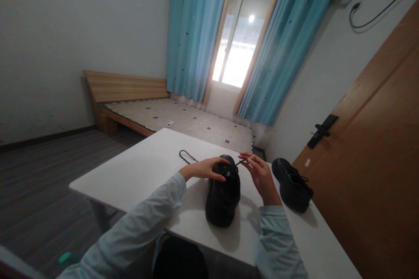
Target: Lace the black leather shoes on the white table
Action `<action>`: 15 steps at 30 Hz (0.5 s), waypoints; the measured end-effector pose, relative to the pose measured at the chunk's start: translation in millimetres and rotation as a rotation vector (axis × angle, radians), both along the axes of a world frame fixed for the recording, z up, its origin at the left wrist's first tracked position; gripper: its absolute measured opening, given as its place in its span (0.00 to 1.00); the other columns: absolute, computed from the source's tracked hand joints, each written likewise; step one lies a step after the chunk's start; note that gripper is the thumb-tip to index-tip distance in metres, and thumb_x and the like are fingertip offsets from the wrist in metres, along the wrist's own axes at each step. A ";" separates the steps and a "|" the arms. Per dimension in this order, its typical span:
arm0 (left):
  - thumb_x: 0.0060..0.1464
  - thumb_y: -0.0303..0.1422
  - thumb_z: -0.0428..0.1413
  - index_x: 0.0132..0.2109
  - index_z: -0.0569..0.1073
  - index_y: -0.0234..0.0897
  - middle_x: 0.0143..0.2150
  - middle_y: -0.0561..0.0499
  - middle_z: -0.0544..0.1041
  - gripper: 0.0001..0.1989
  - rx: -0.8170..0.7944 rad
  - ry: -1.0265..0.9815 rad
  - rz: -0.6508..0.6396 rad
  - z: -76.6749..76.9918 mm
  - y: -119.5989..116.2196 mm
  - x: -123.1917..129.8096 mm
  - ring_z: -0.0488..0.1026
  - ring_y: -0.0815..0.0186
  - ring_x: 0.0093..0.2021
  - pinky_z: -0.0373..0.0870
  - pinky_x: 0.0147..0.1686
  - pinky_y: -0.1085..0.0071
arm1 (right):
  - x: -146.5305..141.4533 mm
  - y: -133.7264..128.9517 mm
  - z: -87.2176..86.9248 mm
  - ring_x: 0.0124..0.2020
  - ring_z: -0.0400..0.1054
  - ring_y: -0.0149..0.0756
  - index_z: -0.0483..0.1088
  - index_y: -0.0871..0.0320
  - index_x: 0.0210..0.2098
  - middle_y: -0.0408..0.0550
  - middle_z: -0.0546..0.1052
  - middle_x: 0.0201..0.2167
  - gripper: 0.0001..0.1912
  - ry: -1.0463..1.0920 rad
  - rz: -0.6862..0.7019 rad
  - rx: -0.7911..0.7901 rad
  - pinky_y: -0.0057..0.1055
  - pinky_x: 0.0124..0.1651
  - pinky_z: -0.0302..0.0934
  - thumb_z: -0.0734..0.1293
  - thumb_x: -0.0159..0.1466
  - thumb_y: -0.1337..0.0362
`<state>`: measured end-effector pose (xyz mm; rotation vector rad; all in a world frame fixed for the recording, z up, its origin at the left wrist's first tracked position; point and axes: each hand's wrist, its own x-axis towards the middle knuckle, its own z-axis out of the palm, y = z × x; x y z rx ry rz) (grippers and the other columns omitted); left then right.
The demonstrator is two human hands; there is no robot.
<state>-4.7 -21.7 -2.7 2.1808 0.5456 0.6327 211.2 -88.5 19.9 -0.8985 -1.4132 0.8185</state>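
A black shoe (223, 202) stands on the white table (144, 170) in front of me, its heel end toward me. My left hand (207, 168) is closed over the shoe's upper from the left, the thumb lying across the opening side. To the right of the shoe, my right hand (257, 173) pinches a black shoelace (241, 161) between thumb and fingertips, and the lace runs taut back to the shoe. Another stretch of black lace (187, 153) loops out on the table beyond my left hand.
A second black shoe (292, 185) with laces rests near the table's right edge. Beyond the table is a bed with a patterned mattress (196, 122). A wooden door (369, 148) with a black handle stands at the right, and blue curtains (199, 30) frame a window.
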 end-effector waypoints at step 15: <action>0.43 0.41 0.62 0.53 0.68 0.38 0.50 0.46 0.72 0.29 0.043 0.008 0.020 -4.5 4.5 -1.7 0.69 0.59 0.50 0.63 0.50 0.67 | 2.9 -5.8 4.2 0.16 0.63 0.26 0.62 0.55 0.26 0.41 0.70 0.26 0.15 0.142 0.122 -0.175 0.34 0.28 0.71 0.65 0.58 0.51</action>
